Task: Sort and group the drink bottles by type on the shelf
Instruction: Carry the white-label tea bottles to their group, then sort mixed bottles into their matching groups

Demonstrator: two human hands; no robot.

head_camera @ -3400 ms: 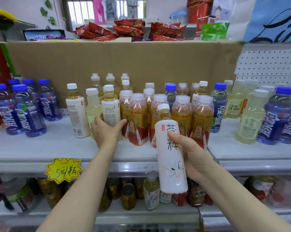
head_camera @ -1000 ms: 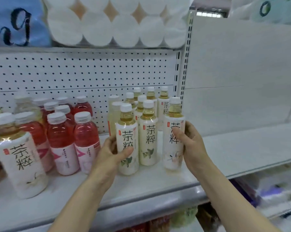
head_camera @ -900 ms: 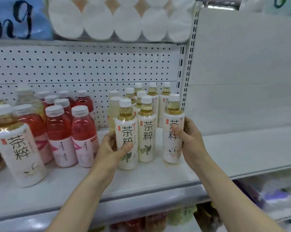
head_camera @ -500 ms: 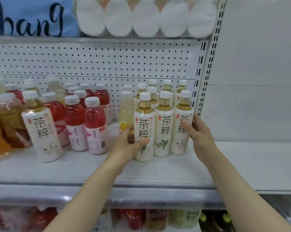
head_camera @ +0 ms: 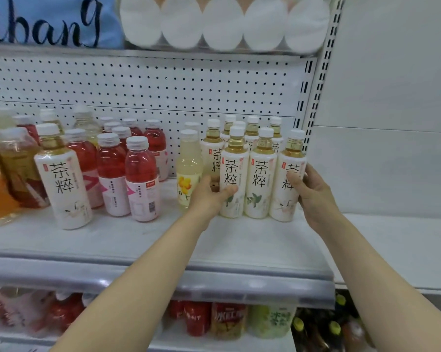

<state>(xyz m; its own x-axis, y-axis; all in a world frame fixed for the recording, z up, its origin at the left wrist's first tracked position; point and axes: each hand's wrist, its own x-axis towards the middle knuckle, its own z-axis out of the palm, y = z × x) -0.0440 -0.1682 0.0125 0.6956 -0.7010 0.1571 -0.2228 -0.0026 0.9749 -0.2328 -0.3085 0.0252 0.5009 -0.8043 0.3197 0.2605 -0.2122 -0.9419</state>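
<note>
Three white-labelled tea bottles stand in a front row on the shelf (head_camera: 239,240), with several more of the same behind them. My left hand (head_camera: 209,196) grips the left bottle of the row (head_camera: 233,174), thumb across its label. My right hand (head_camera: 313,191) grips the right bottle (head_camera: 289,176), which stands next to the middle bottle (head_camera: 261,174). One more white tea bottle (head_camera: 62,179) stands alone further left, in front of the red drink bottles (head_camera: 140,179).
A pale yellow drink bottle (head_camera: 187,171) stands just left of my left hand. Amber and orange bottles (head_camera: 8,174) crowd the far left. A pegboard back panel (head_camera: 163,87) and a slotted upright (head_camera: 313,80) bound the bay. More drinks fill the lower shelf (head_camera: 227,321).
The view has swung from the earlier bay to this one. The white tea bottle my right hand carried now stands at the right end of the row. Both hands have stayed on the outer bottles.
</note>
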